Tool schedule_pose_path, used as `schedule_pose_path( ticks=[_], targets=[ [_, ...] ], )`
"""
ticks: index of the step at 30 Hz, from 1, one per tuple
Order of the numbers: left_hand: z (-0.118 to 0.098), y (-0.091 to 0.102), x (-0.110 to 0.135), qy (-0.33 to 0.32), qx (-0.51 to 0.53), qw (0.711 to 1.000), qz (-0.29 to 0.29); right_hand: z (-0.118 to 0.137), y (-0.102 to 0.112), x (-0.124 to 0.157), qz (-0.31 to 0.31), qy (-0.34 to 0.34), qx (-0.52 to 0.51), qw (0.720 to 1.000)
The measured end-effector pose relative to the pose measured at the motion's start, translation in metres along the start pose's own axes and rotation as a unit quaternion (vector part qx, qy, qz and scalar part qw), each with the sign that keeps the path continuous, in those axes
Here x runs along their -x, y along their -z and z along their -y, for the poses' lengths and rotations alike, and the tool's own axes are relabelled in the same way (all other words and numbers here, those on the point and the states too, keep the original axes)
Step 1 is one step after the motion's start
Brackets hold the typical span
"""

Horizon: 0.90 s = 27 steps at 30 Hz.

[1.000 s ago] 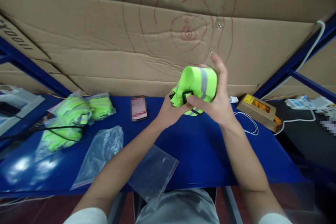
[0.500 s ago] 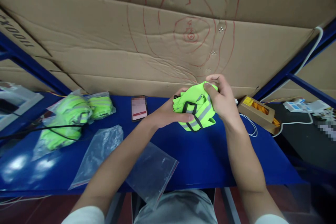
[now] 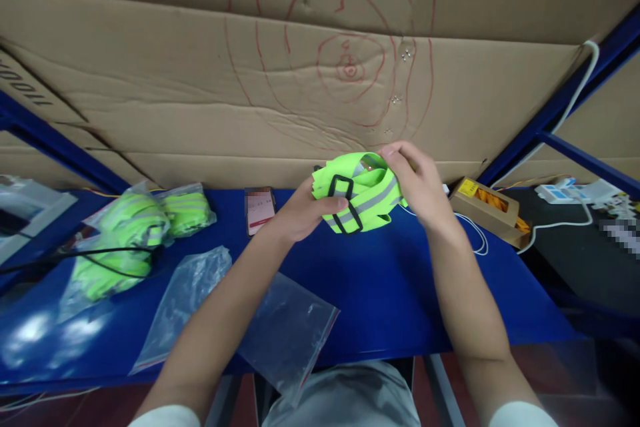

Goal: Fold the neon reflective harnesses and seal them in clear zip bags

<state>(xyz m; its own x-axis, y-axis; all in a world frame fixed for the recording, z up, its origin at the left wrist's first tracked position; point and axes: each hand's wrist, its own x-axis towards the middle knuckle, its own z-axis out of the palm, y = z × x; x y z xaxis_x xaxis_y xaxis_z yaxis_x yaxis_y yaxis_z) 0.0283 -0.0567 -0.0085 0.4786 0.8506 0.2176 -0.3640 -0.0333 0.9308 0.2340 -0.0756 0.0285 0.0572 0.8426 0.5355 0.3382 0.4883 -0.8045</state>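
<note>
Above the blue table I hold a folded neon-yellow reflective strap bundle (image 3: 367, 197) with grey reflective stripes and black plastic buckles. My left hand (image 3: 307, 210) grips its left end, the thumb pressed on the front beside a buckle and the fingers hidden behind. At the upper right, my right hand (image 3: 417, 177) pinches the band's edge between thumb and fingers. An opening shows between the folded layers near the right hand. Two clear zip bags lie below: a flat bag (image 3: 293, 327) at the table's front edge and a crumpled bag (image 3: 193, 297) left of it.
Bagged neon-yellow bundles (image 3: 135, 220) lie at the left, with a black cable across them. A phone (image 3: 260, 209) rests near the cardboard wall (image 3: 175, 93). At the right are a cardboard box (image 3: 487, 210) with orange contents and a white cable (image 3: 480, 233). Blue posts frame both sides.
Both hands have shifted slightly left in view with the strap bundle. The upper band now bows open into a loop near my right hand. The whole view has also moved a little.
</note>
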Motion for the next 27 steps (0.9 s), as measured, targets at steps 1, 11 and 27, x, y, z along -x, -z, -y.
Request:
schedule_pose_path(
  ticks=[1,11,27],
  targets=[
    [-0.003,0.003,0.000,-0.025,-0.043,0.999,-0.013,0.000,0.008,-0.001,0.009,0.010,0.005,1.000],
    [-0.025,0.022,0.002,0.024,-0.142,0.989,0.038,-0.025,0.005,-0.004,0.272,-0.084,-0.067,0.956],
    [-0.021,0.017,-0.011,0.007,0.102,0.990,-0.095,-0.021,-0.021,-0.002,0.050,0.088,0.046,0.994]
  ],
)
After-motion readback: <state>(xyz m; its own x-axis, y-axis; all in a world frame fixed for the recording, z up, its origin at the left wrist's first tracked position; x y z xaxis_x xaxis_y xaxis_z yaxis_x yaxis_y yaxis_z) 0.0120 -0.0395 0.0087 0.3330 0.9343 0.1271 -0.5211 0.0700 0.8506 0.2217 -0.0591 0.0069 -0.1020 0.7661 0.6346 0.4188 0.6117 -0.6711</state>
